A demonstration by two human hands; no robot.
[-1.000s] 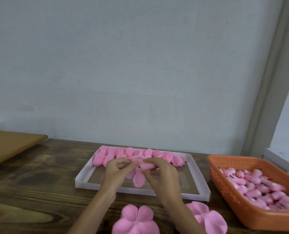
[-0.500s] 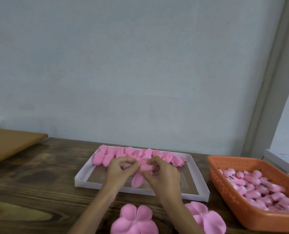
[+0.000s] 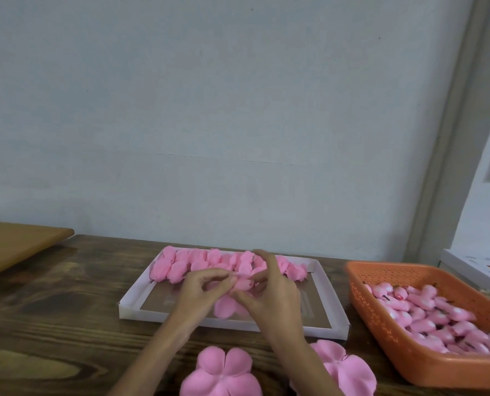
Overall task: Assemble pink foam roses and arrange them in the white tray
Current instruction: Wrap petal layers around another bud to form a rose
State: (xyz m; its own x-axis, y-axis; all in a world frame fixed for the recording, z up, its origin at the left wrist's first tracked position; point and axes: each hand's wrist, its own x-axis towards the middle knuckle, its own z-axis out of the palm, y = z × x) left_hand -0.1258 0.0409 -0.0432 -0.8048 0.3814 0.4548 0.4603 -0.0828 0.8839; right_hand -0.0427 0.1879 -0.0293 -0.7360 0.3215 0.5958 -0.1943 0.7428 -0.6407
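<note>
Over the white tray (image 3: 133, 305), my left hand (image 3: 199, 292) and my right hand (image 3: 272, 298) both pinch a pink foam rose (image 3: 242, 284), its loose petals (image 3: 225, 307) hanging below my fingers. A row of finished pink roses (image 3: 181, 265) lies along the tray's far side. Two flat pink petal pieces lie on the table near me, one (image 3: 223, 372) between my forearms and one (image 3: 346, 367) to the right.
An orange perforated basket (image 3: 381, 315) holding several pink rose buds (image 3: 427, 312) stands at the right. A tan board (image 3: 15, 244) lies at the far left on the dark wooden table (image 3: 52, 324). A white box edge (image 3: 467, 267) shows behind the basket.
Both hands have stayed over the tray, working the rose between the fingers. My right fingers have lifted higher around the bud.
</note>
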